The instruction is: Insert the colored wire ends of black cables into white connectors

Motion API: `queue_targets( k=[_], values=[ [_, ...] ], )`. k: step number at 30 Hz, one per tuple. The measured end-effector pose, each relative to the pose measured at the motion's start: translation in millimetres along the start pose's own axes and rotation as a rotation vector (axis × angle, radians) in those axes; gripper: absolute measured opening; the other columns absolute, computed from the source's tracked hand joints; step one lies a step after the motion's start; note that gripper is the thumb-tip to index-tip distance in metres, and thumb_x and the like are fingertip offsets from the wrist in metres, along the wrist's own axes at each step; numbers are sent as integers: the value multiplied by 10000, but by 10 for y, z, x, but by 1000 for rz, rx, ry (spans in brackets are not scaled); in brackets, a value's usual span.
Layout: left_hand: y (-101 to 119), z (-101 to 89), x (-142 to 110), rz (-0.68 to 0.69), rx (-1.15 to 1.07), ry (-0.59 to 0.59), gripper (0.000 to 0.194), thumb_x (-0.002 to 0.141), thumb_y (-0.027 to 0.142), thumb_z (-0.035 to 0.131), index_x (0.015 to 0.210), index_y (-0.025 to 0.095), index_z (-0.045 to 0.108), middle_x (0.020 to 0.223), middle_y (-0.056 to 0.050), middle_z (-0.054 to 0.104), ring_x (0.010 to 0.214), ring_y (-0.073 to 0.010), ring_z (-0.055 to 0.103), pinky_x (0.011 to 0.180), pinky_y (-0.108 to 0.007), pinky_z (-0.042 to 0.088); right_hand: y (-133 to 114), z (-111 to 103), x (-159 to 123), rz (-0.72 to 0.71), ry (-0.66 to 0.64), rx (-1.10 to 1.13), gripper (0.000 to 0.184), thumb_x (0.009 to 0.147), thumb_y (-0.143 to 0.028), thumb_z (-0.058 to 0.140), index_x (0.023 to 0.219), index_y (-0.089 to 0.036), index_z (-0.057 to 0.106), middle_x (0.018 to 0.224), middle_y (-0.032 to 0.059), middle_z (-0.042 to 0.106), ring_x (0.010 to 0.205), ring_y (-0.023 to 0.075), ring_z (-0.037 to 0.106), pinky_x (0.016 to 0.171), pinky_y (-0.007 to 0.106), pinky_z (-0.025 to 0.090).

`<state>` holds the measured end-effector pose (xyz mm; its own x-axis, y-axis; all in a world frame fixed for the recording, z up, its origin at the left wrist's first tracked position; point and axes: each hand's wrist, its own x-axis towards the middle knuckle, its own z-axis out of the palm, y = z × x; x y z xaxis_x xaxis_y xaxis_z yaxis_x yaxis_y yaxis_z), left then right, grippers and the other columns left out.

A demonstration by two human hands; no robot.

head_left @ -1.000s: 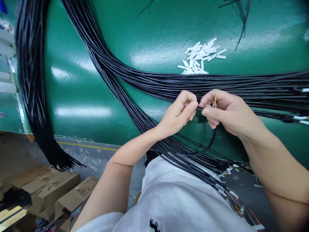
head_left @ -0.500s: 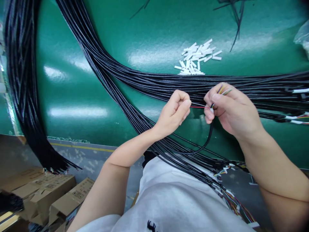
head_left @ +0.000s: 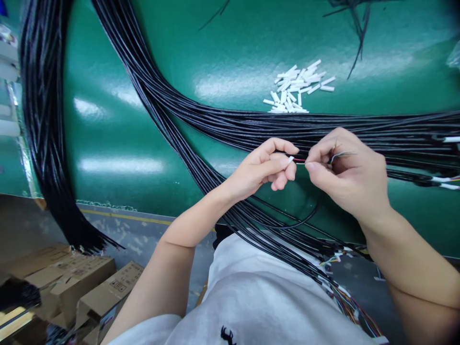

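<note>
My left hand (head_left: 268,165) pinches a short white tube (head_left: 290,159) between thumb and index finger, its other fingers loosely curled. A thin red wire (head_left: 299,160), with a pale one along it, spans the small gap between my hands. The fingertips of my right hand (head_left: 347,172) are closed on these wires, and other thin wires (head_left: 341,154) stick out across its palm side. Whether the wires' ends sit inside the white tube, I cannot tell. Just beyond both hands runs a thick bundle of black cables (head_left: 251,125).
A pile of white tubes (head_left: 296,86) lies on the green table (head_left: 223,57) behind the cables. Another black bundle (head_left: 43,120) hangs over the table edge at left. Colored wire ends (head_left: 350,299) hang near my waist. Cardboard boxes (head_left: 108,287) stand on the floor.
My right hand first drew away from the left along the red and pale wires, then came closer again. The white tube now shows in my left fingers, and the black cable end has left my right hand's underside.
</note>
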<state>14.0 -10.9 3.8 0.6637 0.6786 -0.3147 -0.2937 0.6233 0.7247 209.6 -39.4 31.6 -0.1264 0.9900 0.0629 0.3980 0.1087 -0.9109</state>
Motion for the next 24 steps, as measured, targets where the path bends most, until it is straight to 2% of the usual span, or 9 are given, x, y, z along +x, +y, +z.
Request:
queue_targets(
  k=[3, 6, 14, 19, 24],
  values=[
    [-5, 0, -2, -30, -9, 8, 424, 891, 483, 796, 1033, 196, 518, 738, 59, 708, 472, -24, 577, 454, -157, 385, 7, 37, -21, -121, 34, -111, 204, 871, -77, 647, 796, -256, 583, 825, 14, 522, 653, 140, 457, 548, 332, 372],
    [-12, 8, -3, -54, -12, 21, 451, 864, 499, 815, 996, 205, 500, 721, 63, 708, 449, -33, 577, 437, -163, 382, 12, 68, -48, -158, 64, -232, 175, 905, -122, 638, 812, -260, 584, 865, 48, 553, 691, 169, 504, 587, 354, 433],
    [-25, 8, 10, -57, -27, 39, 430, 872, 462, 814, 994, 202, 494, 721, 66, 716, 444, -31, 588, 423, -153, 384, 52, 91, -83, -123, 71, -347, 137, 933, -195, 620, 833, -283, 587, 931, 83, 614, 854, 241, 618, 691, 386, 532],
    [-34, 11, 8, -44, 27, 41, 471, 873, 511, 806, 1003, 210, 468, 746, 66, 718, 489, -43, 637, 460, -156, 438, 54, 96, -79, -98, 65, -368, 135, 949, -224, 608, 826, -274, 582, 947, 91, 628, 850, 240, 625, 685, 384, 527],
    [-73, 23, -8, 54, 158, 49, 498, 880, 525, 802, 1024, 211, 443, 763, 87, 707, 573, -66, 716, 532, -165, 537, 48, 90, -74, -89, 66, -318, 134, 971, -270, 618, 839, -269, 593, 937, 82, 614, 814, 227, 609, 655, 365, 493]
  ],
)
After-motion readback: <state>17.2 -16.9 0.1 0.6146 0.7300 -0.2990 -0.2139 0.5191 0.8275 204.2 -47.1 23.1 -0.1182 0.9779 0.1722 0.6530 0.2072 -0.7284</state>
